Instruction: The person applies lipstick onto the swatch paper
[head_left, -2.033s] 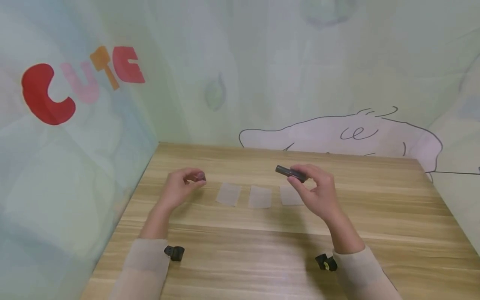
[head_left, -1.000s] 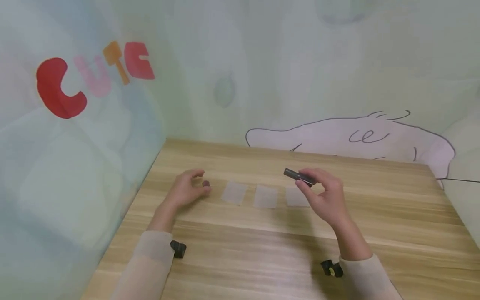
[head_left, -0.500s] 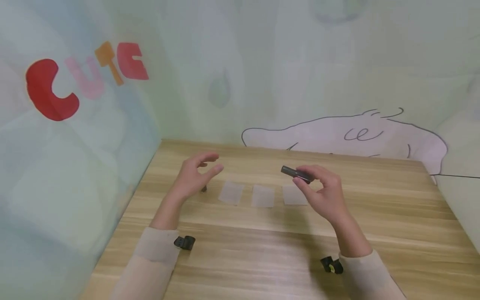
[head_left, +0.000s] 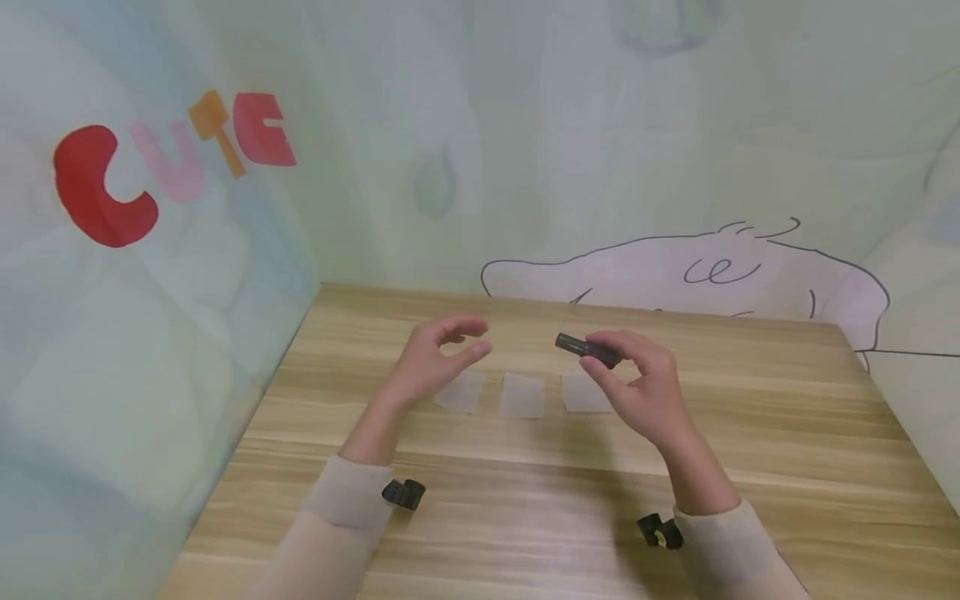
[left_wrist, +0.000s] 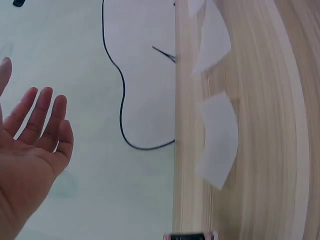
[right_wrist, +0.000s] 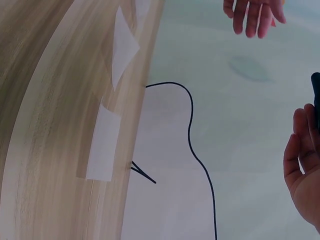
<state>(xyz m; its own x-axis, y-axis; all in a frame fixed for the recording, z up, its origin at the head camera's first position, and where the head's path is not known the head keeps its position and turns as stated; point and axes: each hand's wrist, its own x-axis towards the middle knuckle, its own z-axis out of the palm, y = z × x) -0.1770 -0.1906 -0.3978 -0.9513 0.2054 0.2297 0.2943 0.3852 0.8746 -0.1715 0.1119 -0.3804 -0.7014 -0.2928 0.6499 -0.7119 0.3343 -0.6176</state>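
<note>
Four coloured letters point(head_left: 82, 187) spell CUTE on the wall at far left. Next comes the left hand point(head_left: 433, 362), one of two, its fingers wide apart from the thumb and holding nothing. A black device point(head_left: 403, 494) sits at its cuff. Three pale four-sided sheets lie apart in a row on the wood-grained bench point(head_left: 480, 517): the left sheet point(head_left: 463, 395), partly hidden by that hand, the middle sheet point(head_left: 522, 396) and the right sheet point(head_left: 583, 394). One dark tube point(head_left: 572, 343) is held in the air, short and cylindrical, its free end slimmer and tilted upward to the left. The right hand point(head_left: 641, 379) pinches its thicker end between thumb and fingers. A second black device point(head_left: 661, 531), with a yellow spot, sits at that cuff.
</note>
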